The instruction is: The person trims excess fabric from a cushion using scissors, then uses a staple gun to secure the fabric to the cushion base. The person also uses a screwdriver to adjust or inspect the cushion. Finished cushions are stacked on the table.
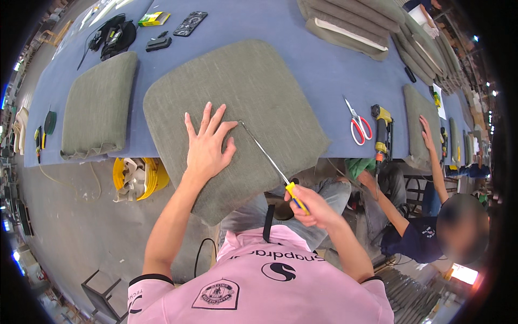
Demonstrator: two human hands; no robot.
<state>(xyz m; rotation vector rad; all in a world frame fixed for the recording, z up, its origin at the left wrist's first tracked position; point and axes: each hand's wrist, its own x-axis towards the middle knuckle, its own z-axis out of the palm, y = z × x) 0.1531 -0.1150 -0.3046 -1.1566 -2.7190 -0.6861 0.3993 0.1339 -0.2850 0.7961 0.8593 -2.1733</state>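
A large grey-green fabric-covered cushion [253,81] lies on the blue table, its near corner jutting over the front edge above my lap. My left hand [208,143] rests flat on its surface with the fingers spread. In my right hand [313,208] is a screwdriver [270,160] with a yellow and blue handle and a long metal shaft. The shaft slants up and left, and its tip meets the fabric just beside my left index finger. Whether the tip pierces the cloth, I cannot tell.
Left on the table [324,92] lies another cushion [100,105]; to the right are red-handled scissors [358,125] and a yellow-black pneumatic tool [382,132]. Stacked covers [350,24] sit behind. A yellow bucket [154,178] of scraps stands below. A co-worker [415,232] touches a cushion at right.
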